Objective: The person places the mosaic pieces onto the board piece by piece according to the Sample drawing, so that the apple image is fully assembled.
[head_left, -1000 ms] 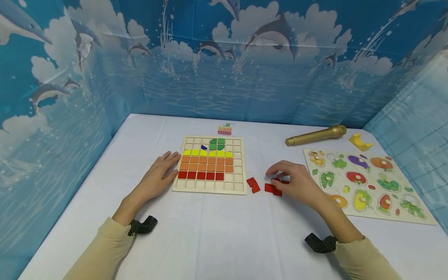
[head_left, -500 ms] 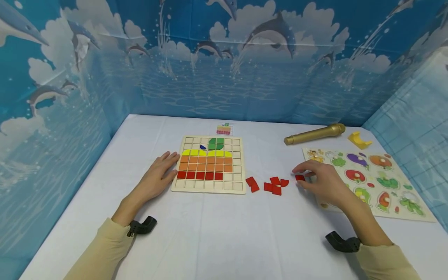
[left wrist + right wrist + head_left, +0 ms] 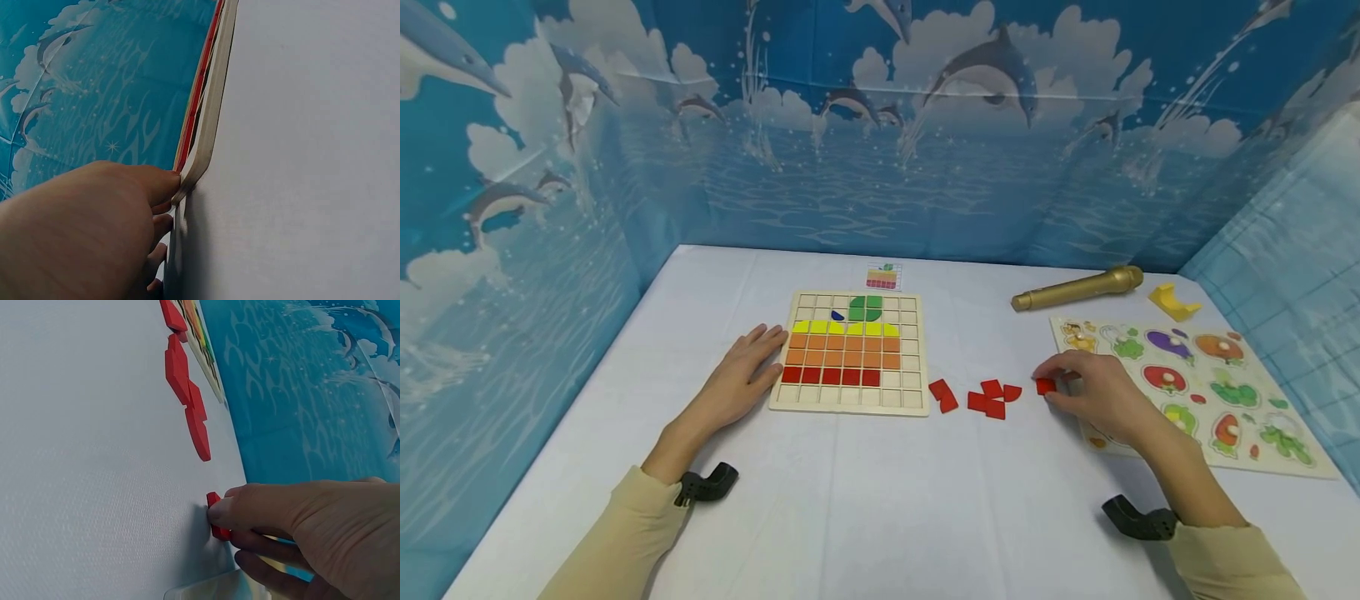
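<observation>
My right hand (image 3: 1097, 396) pinches a small red tile (image 3: 1045, 387) between thumb and fingers, low over the cloth beside the vegetable puzzle. In the right wrist view the thumb lies across this red piece (image 3: 215, 519). A square wooden grid board (image 3: 910, 400) carries rows of red, orange and yellow tiles, green leaf-like pieces and one dark blue piece. Straight-fingered, my left hand (image 3: 737, 379) rests at the board's left edge; in the left wrist view its thumb is at the board's rim (image 3: 212, 119). Several loose red tiles (image 3: 995, 408) lie right of the board, one with a rounded edge.
A small picture card (image 3: 883, 277) lies behind the board, showing a similar coloured pattern. The wooden vegetable puzzle (image 3: 1202, 450) covers the right side, partly under my right arm. Behind it lie a gold microphone (image 3: 1078, 289) and a yellow curved piece (image 3: 1172, 302). Dolphin-print curtains (image 3: 850, 192) surround the table.
My right hand has moved right from the loose red tiles, bringing a red tile to the vegetable puzzle's left edge; lately it barely shifts. The left hand has stayed at the board.
</observation>
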A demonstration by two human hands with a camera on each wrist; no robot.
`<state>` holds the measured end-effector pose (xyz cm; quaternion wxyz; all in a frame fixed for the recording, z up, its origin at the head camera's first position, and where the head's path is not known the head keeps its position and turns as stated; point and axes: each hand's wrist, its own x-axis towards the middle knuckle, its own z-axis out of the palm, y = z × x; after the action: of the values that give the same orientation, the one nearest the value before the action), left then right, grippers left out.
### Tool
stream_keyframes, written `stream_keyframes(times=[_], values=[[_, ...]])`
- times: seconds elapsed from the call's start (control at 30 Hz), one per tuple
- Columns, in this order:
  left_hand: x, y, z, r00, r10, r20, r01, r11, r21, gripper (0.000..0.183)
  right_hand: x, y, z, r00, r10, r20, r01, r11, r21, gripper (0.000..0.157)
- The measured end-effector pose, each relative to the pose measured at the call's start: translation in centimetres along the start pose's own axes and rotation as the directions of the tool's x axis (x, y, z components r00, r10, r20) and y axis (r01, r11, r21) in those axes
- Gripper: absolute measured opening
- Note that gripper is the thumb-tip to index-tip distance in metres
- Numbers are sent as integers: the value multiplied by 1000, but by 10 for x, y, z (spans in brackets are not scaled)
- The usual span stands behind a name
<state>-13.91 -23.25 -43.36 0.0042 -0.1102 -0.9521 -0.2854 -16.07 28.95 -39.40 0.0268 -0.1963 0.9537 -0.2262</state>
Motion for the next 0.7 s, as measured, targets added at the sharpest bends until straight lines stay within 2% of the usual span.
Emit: stream_keyframes(times=[0.2,0.37,0.7], values=[[-1,1,0,1000,12,-15,-13,1000,-9,58,1,-2,2,1000,-27,-13,27,1000,5,36],[-1,1,-1,1000,11,-17,-11,1000,-7,58,9,-8,4,995,-87,-45,87,996,2,35],[-1,3,-2,1000,15,-15,-16,1000,-11,58,35,-42,13,984,-176,-43,178,983,47,30]])
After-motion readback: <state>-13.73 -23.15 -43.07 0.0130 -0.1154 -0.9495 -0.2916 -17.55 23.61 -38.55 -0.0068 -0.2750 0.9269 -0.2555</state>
